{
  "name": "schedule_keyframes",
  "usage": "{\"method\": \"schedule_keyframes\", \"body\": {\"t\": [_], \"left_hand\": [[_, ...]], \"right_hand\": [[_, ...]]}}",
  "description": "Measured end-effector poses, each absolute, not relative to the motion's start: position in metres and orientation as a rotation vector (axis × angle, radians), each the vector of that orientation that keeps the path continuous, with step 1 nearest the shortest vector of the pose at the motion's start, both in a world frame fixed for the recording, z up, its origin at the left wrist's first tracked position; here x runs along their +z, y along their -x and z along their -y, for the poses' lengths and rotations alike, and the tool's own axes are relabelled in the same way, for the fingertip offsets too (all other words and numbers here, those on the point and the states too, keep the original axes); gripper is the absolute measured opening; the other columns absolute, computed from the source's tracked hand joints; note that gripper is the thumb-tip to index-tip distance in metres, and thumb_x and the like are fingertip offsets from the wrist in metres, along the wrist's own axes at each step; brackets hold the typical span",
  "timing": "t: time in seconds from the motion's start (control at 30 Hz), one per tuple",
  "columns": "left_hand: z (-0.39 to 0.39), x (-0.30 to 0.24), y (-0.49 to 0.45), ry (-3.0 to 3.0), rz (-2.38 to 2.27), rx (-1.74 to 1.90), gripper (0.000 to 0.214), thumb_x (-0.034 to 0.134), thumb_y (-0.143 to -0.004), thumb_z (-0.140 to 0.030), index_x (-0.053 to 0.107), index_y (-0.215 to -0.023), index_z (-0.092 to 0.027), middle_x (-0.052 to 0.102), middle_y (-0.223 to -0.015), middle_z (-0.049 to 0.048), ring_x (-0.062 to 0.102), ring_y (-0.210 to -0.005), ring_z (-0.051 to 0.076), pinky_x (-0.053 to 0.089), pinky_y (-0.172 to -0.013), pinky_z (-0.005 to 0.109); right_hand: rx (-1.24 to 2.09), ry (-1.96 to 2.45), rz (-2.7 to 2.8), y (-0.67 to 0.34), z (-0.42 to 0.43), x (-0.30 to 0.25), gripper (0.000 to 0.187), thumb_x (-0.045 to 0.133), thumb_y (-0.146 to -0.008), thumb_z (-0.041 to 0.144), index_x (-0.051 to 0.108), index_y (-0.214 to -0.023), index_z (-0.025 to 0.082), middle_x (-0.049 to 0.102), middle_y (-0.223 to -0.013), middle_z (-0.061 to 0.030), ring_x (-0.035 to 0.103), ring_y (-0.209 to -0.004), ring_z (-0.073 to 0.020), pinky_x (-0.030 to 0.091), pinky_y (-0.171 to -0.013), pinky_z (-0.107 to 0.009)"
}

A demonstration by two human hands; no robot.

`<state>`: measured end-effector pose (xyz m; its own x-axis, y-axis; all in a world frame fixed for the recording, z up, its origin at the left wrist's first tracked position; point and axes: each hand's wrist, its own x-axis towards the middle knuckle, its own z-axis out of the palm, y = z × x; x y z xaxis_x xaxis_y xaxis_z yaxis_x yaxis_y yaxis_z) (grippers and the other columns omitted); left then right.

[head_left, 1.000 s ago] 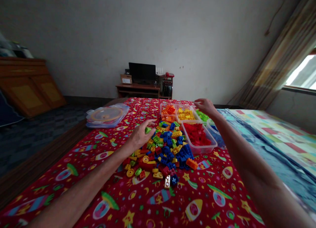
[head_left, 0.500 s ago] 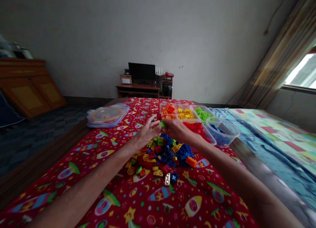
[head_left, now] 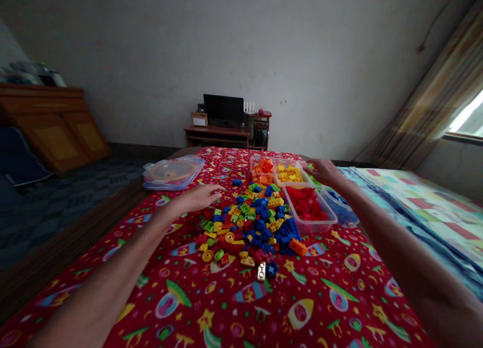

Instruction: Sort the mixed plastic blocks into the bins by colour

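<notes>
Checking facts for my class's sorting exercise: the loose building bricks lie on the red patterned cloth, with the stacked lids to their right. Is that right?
Wrong side: in the head view, the loose building bricks lie on the red patterned cloth, with the stacked lids to their left.

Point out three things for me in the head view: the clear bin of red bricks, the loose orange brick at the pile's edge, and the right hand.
Red-brick bin (head_left: pixel 312 228): head view, on its near wall.
Orange brick (head_left: pixel 298 246): head view, on its visible middle.
Right hand (head_left: pixel 326 172): head view, on the back of the hand.

Home: blk screen on low stand, wd cabinet, window w/ curtain.
</notes>
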<state>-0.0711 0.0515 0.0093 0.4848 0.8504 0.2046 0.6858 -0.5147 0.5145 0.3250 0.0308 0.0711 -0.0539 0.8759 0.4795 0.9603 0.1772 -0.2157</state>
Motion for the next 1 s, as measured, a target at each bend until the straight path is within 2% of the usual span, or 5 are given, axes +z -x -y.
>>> {"method": "schedule_keyframes", "body": {"t": [0.17,0.33,0.47,0.73,1.0], "left_hand": [[-0.045,0.003,0.073,-2.401,-1.262,0.316,0.049,0.053,-0.076,-0.055,0.066,-0.110,-0.022,0.068,-0.114,0.0091,0.063,-0.102,0.026,0.047,-0.088,0.031],[-0.042,-0.014,0.057,-2.409,-1.403,0.392,0.067,0.046,-0.080,-0.057,0.048,-0.133,-0.016,0.044,-0.142,0.0159,0.039,-0.132,0.029,0.031,-0.107,0.040],[-0.066,-0.023,0.043,-2.434,-1.373,0.558,0.067,0.040,-0.084,-0.052,0.039,-0.138,-0.013,0.038,-0.146,0.0165,0.033,-0.136,0.027,0.025,-0.111,0.041],[-0.132,-0.037,0.008,-2.391,-1.284,0.798,0.047,0.050,-0.071,-0.027,0.062,-0.114,-0.014,0.063,-0.122,0.0120,0.053,-0.119,0.026,0.036,-0.105,0.040],[-0.111,-0.032,0.015,-2.176,-1.256,0.822,0.043,0.052,-0.071,-0.038,0.067,-0.103,-0.013,0.072,-0.089,0.0072,0.066,-0.084,0.024,0.052,-0.080,0.036]], "right_hand": [[0.044,1.305,2.339,-0.244,0.011,0.038,0.027,0.049,-0.089,0.028,0.067,-0.106,0.017,0.071,-0.086,-0.0079,0.063,-0.073,-0.0162,0.045,-0.066,-0.026],[-0.046,1.156,2.404,-0.199,0.027,0.009,0.025,0.051,-0.088,0.021,0.063,-0.109,0.013,0.068,-0.100,-0.0142,0.062,-0.092,-0.0203,0.046,-0.080,-0.031],[-0.058,1.195,2.461,-0.189,0.020,-0.006,0.018,0.052,-0.088,0.018,0.064,-0.099,0.012,0.067,-0.092,-0.0138,0.061,-0.088,-0.0203,0.045,-0.080,-0.031],[0.068,1.161,2.381,-0.190,0.017,-0.013,0.039,0.053,-0.074,0.002,0.063,-0.110,0.014,0.067,-0.104,-0.0121,0.060,-0.100,-0.0201,0.044,-0.085,-0.028],[0.104,1.272,2.198,-0.190,0.018,-0.002,0.026,0.054,-0.084,0.018,0.067,-0.108,0.017,0.071,-0.097,-0.0106,0.064,-0.094,-0.0217,0.046,-0.084,-0.032]]}}
